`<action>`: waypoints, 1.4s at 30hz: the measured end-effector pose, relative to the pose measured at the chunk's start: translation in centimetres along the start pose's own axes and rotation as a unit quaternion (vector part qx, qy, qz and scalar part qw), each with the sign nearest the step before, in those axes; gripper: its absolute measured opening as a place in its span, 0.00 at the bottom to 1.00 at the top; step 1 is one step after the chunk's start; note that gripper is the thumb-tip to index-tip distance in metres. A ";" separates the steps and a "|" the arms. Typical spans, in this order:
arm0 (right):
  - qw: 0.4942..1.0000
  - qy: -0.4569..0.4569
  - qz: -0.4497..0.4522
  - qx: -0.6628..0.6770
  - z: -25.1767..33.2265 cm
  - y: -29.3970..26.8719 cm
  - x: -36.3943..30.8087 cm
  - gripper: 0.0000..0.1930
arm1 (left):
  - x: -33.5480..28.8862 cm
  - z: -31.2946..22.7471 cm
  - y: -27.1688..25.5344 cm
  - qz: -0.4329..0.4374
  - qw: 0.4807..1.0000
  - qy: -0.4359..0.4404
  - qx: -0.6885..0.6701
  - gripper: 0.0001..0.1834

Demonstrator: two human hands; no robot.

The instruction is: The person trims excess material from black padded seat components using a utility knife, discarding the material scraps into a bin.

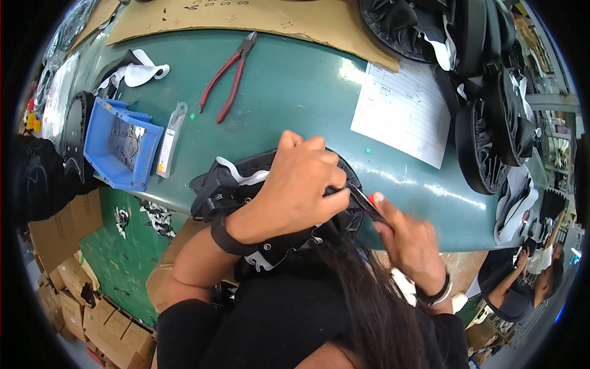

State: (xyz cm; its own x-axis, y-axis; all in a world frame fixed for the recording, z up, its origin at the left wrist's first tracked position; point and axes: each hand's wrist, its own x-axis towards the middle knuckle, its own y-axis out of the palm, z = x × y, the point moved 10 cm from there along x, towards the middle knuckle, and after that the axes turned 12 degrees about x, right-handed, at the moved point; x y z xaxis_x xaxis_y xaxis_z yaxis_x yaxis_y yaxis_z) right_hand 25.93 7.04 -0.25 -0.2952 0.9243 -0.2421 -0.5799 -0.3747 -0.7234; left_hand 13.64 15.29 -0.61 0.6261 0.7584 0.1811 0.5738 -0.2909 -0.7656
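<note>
A round black piece (246, 184), seemingly of padded fabric or moulded material with folds and ridges, is held at the near edge of the green table (295, 86). White strips or tabs are seen on it: one curls along its upper left side, and others hang from its lower edge near the wrist. Its right rim is ribbed and curved. Much of its middle is hidden under the left hand (301, 190), which is laid over it with fingers closed down upon the rim, pressing it in place. A black band is worn at that wrist.

At the right rim of the piece a slim tool with a red end (369, 203) is pinched in the right hand (409, 243); its tip is set against the edge of the piece, just beside the left fingertips. What kind of tool it is cannot be told. Dark bangles are worn on the right wrist.

Farther out on the table, red-handled pliers (228, 77) are laid with handles spread, well apart from the piece. A narrow clear case (171, 140) lies beside a blue bin (120, 147) at the left. A printed sheet of paper (402, 111) is placed at the right, and a brown cardboard sheet (246, 18) lies along the far side. Similar black round pieces (485, 141) are stacked at the right end of the table. Cardboard boxes (74, 295) are seen on the floor at the lower left.
</note>
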 end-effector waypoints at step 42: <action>0.980 -0.077 -0.181 -0.025 5.4 1.6 6.3 0.29 | -3.9 2.4 -2.2 -0.137 0.922 -0.185 0.312 0.16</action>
State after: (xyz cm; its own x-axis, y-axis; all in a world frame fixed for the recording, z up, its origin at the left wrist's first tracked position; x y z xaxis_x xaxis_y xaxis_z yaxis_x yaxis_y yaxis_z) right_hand 19.05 11.86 0.56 -0.1903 0.9724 0.1349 -0.6317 -0.0161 -0.7751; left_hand 8.70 14.32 -1.12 0.2138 0.9343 0.2854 0.1967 0.2450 -0.9494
